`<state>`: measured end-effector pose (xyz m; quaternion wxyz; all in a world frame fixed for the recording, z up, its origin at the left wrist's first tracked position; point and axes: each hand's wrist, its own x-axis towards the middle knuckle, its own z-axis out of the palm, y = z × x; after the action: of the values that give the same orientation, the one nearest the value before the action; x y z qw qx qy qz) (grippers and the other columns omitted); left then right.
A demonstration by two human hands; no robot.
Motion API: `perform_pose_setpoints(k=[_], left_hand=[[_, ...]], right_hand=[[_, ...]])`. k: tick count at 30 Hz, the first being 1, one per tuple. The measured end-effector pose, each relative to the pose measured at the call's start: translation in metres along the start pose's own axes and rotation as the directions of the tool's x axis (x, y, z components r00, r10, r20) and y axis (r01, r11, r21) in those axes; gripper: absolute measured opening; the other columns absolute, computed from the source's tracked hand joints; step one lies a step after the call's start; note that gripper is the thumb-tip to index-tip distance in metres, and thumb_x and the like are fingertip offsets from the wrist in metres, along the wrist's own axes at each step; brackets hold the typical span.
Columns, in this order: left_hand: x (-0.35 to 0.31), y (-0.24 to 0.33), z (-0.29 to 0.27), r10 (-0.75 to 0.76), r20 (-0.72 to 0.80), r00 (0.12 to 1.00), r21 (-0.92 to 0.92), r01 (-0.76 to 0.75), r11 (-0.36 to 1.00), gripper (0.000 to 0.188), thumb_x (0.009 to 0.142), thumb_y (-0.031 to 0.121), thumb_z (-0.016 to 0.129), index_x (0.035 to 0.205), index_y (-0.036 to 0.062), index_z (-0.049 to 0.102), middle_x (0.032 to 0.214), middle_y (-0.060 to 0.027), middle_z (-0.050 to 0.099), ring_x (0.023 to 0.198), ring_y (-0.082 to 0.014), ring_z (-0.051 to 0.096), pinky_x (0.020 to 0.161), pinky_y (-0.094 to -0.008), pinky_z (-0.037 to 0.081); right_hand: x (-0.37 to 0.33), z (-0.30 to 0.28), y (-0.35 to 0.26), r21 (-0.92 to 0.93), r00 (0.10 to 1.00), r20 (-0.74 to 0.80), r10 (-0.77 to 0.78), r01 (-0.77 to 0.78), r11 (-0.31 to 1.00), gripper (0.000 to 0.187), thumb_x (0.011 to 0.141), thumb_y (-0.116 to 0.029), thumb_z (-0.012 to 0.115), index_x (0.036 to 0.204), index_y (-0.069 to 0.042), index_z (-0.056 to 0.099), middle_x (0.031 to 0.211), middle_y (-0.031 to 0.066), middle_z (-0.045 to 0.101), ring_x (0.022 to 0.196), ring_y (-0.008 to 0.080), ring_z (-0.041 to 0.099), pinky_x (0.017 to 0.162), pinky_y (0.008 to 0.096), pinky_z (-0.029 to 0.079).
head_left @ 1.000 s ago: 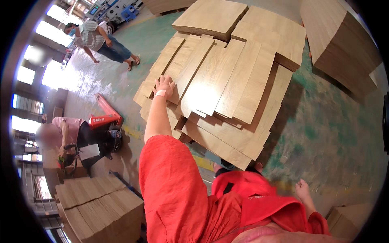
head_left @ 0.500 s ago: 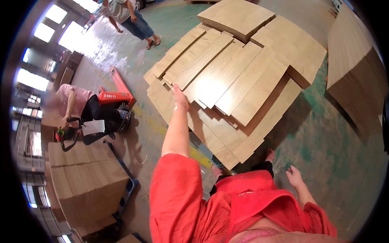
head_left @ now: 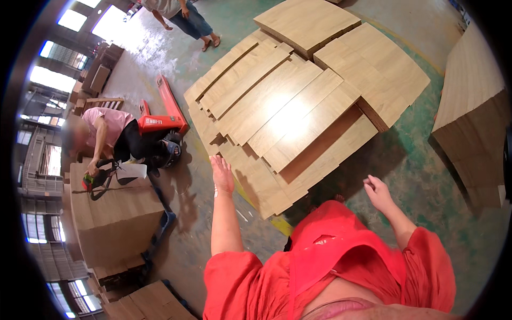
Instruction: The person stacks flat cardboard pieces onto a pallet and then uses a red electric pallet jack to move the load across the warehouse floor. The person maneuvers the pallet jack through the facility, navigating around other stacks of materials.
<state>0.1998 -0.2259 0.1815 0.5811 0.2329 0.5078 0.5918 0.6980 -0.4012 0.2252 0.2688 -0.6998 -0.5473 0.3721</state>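
Light wooden planks (head_left: 256,101) lie staggered on top of a broad stack of boards (head_left: 277,192) in front of me, with a bright glare on the upper ones. My left hand (head_left: 223,175) is raised by the stack's left near edge, fingers stretched out and nothing in them. It seems apart from the planks, though it overlaps the edge in view. My right hand (head_left: 377,193) hangs off the stack's right near side, loosely bent and holding nothing I can see. Behind the planks sit a thick square board pile (head_left: 306,24) and another board pile (head_left: 373,64).
A tall board stack (head_left: 469,117) stands at the right. On the left, a person in pink (head_left: 109,125) holds a strapping-type tool (head_left: 96,178) over another board stack (head_left: 112,224). Beside them is a red pallet jack (head_left: 165,117). Another person (head_left: 186,21) stands at the far left.
My left hand has come off the planks and moved back toward me. My right hand has risen and moved forward. The view has shifted, and the top planks appear slightly rearranged.
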Motion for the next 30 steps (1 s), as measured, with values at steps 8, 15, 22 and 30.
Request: perform_pose_setpoints(k=[8,15,22,30], left_hand=[[-0.043,-0.033,0.070,0.154,-0.016,0.988,0.588,-0.116,0.800,0.066,0.099,0.037,0.041,0.148,0.0010,0.014,0.154,-0.0165,0.018,0.142,-0.0268,0.019,0.115,-0.0357,0.016],[-0.018,-0.019,0.116,0.071,-0.240,0.968,0.121,-0.042,0.992,0.071,0.099,0.046,0.037,0.149,0.0024,0.013,0.155,-0.0131,0.016,0.144,-0.0236,0.013,0.115,-0.0390,0.013],[0.043,0.005,0.189,0.472,-0.137,0.871,0.895,-0.095,0.436,0.076,0.088,0.028,0.060,0.145,-0.0031,0.021,0.149,-0.0239,0.023,0.140,-0.0350,0.022,0.114,-0.0403,0.020],[-0.032,-0.052,0.202,0.593,-0.106,0.798,0.973,-0.039,0.227,0.069,0.083,0.020,0.065,0.140,-0.0004,0.031,0.146,-0.0264,0.027,0.135,-0.0419,0.026,0.111,-0.0456,0.026]], right_hand=[[0.096,-0.015,-0.097,-0.196,0.871,0.117,-0.477,0.491,0.849,0.033,0.084,-0.008,0.061,0.115,0.002,0.054,0.114,0.0180,0.057,0.100,0.0319,0.058,0.088,0.0349,0.047],[0.244,-0.059,-0.113,-0.384,0.752,0.026,-0.659,0.616,0.687,0.042,0.085,-0.014,0.060,0.120,0.007,0.050,0.133,0.0208,0.048,0.121,0.0372,0.046,0.102,0.0391,0.038],[0.378,-0.030,-0.133,-0.536,0.668,0.202,-0.716,0.688,0.490,0.044,0.085,-0.023,0.061,0.119,0.003,0.053,0.144,0.0173,0.037,0.132,0.0353,0.036,0.107,0.0496,0.029],[0.413,0.014,-0.123,-0.502,0.671,0.271,-0.690,0.710,0.493,0.043,0.087,-0.031,0.054,0.118,0.000,0.055,0.148,0.0129,0.034,0.139,0.0273,0.026,0.113,0.0469,0.016]])
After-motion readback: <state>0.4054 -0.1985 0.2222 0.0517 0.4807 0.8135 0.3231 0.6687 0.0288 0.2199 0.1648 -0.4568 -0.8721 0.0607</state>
